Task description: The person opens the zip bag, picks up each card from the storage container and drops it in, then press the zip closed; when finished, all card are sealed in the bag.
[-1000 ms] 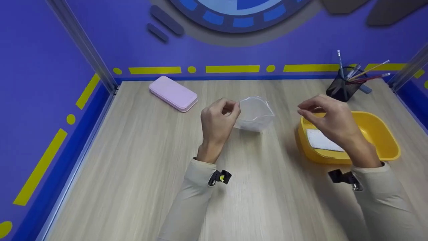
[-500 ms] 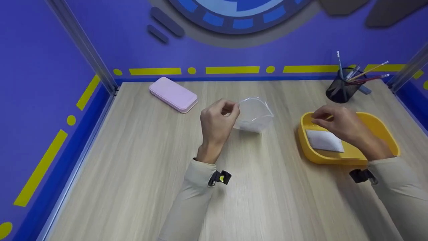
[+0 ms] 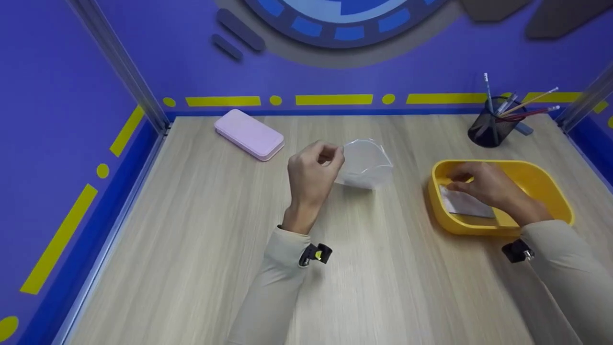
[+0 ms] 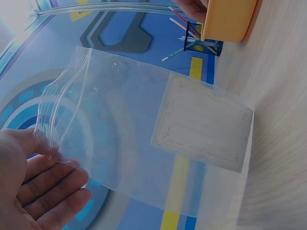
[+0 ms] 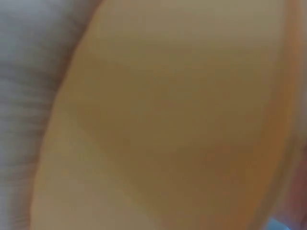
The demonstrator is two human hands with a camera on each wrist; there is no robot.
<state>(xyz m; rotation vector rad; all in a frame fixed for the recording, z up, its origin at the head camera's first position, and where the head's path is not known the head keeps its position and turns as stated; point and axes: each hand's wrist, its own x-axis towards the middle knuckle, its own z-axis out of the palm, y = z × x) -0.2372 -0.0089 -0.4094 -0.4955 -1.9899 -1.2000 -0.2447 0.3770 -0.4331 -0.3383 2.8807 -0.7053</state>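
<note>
— Grip of left hand [image 3: 311,175]: pinches clear bag [image 3: 365,164] by mouth, above worktop [image 3: 201,230], so it hangs open.
— And right hand [image 3: 483,184]?
— Fingers on white sheet [image 3: 462,203] in yellow tray [image 3: 550,191]; grasp not clear.

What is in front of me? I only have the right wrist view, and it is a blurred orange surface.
Observer: That is the yellow tray; the right hand is down inside it, at a white sheet lying in the tray.
Operator: Has it gripped the sheet?
Observer: I cannot tell; the fingers cover the sheet's far edge in the head view.
Operator: And the left hand?
Observer: The left hand pinches the top edge of a clear zip bag, holding it up with its bottom on the table.
Operator: Anything in the bag?
Observer: The left wrist view shows one pale square piece inside.
</note>
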